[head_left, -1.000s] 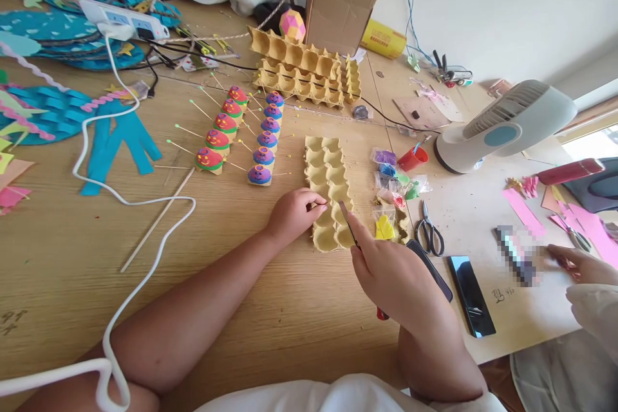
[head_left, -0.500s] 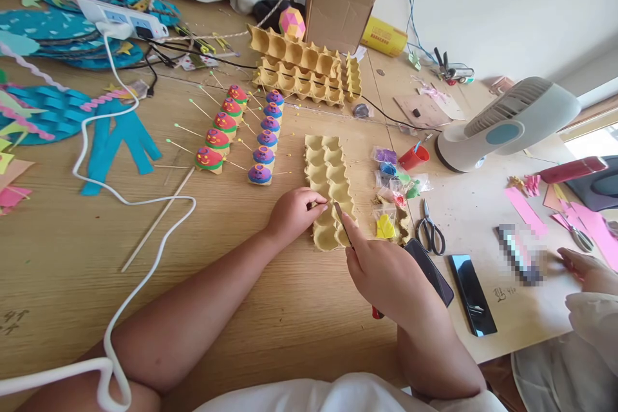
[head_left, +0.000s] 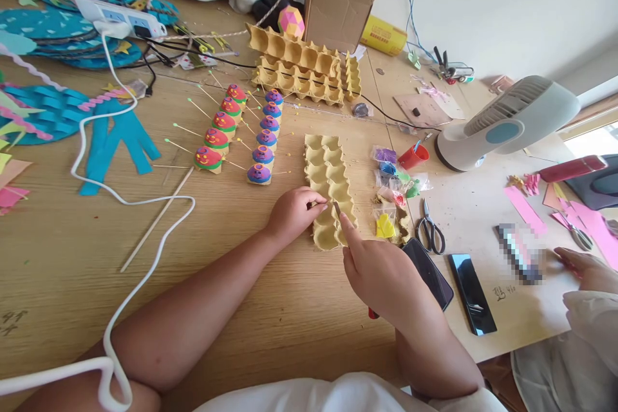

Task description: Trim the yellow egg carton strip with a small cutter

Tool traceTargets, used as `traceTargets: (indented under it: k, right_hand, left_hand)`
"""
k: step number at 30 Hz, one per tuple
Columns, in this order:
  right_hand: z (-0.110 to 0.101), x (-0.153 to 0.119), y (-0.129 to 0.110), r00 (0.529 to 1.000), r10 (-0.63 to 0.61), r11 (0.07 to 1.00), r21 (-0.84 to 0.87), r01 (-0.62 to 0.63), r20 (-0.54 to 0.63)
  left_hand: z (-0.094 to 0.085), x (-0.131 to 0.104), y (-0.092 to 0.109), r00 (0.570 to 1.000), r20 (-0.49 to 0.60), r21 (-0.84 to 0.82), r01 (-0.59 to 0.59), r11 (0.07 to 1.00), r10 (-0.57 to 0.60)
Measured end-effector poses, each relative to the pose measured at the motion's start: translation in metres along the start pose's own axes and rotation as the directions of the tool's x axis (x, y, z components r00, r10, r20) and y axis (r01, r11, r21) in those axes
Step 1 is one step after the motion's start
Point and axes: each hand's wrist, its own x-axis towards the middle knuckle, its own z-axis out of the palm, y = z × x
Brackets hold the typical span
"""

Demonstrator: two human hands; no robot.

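Note:
A pale yellow egg carton (head_left: 319,175) lies lengthwise on the wooden table, its two rows of cups facing up. My left hand (head_left: 295,215) is closed at its left side, thumb and finger pinching the middle ridge. My right hand (head_left: 381,270) grips a knife (head_left: 337,208) with the index finger stretched along it. The blade tip touches the carton close to my left fingertips. A red end of the knife shows below my right palm; the rest of its handle is hidden.
Left of the carton stand painted egg-carton caterpillars in red-green (head_left: 217,140) and purple-blue (head_left: 267,138), with thin sticks poking out. To the right are clay bags (head_left: 385,225), scissors (head_left: 429,228), two phones (head_left: 472,296), a fan (head_left: 506,125) and another person's hand (head_left: 582,267).
My right hand and the knife have shifted very slightly to the left and the knife's angle has changed a little. The left hand keeps its place on the carton.

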Motion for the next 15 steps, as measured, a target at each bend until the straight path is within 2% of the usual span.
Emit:
traceTargets:
  k: [7, 15]
  right_hand:
    - [-0.0014, -0.0023, -0.0029, 0.999, -0.032, 0.999, -0.034, 0.030, -0.039]
    - [0.0025, 0.0002, -0.0049, 1.000, -0.014, 0.998, -0.067, 0.014, -0.003]
  left_hand:
    - [-0.0008, -0.0002, 0.0014, 1.000, 0.001, 0.005, -0.006, 1.000, 0.006]
    - [0.0002, -0.0002, -0.0001, 1.000, -0.004, 0.012, -0.007, 1.000, 0.007]
